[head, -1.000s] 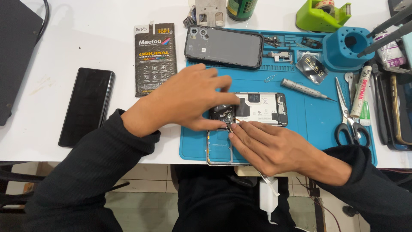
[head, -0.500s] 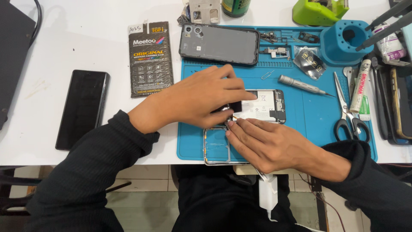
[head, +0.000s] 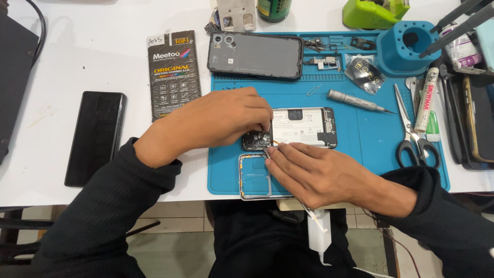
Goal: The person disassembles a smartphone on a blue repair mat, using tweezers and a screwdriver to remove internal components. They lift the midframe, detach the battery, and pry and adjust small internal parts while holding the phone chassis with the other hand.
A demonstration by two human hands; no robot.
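Bright, even light falls from overhead on your bench.

You see soft, short shadows under your left hand [head: 216, 121] and right hand [head: 319, 172]; mild glare whitens the table [head: 103, 56]; focus stays sharp, with slight bending at the edges.

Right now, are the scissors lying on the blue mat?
Yes, the scissors lie on the right part of the blue mat, untouched by either hand.
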